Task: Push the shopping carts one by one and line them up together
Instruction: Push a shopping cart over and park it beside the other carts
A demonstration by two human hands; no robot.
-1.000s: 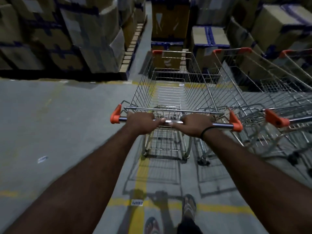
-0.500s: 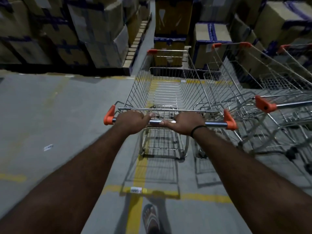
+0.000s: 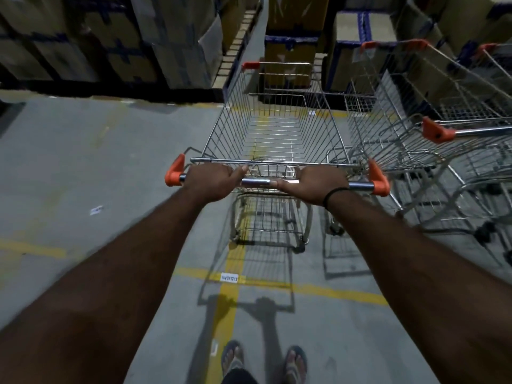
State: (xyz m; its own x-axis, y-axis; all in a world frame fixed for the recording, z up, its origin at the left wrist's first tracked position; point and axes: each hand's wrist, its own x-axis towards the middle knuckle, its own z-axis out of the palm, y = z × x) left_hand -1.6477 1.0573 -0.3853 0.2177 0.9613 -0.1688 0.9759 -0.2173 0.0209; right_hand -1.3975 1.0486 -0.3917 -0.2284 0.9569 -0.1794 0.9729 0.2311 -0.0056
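At the bottom edge, two feet in sandals stand on a grey concrete floor, either side of a yellow line painted along it. A second yellow line crosses the first just ahead, and a small white label sits at the crossing. A scrap of paper lies on the floor off to the left.

Both bare arms reach forward to the handle of a shopping cart. The left hand wraps its fingers over the metal bar near the left orange end cap. The right hand grips the bar the same way, nearer the right orange cap. A black band circles the right wrist. A short stretch of bare bar shows between the two thumbs.

The cart's wire basket is empty and stands over the lengthwise yellow line, pointing away. Just beside it on the right stands a second cart, its basket side close against the first; whether they touch cannot be told. A third cart shows at the far right edge.

Beyond the carts, stacked cardboard boxes fill the background.
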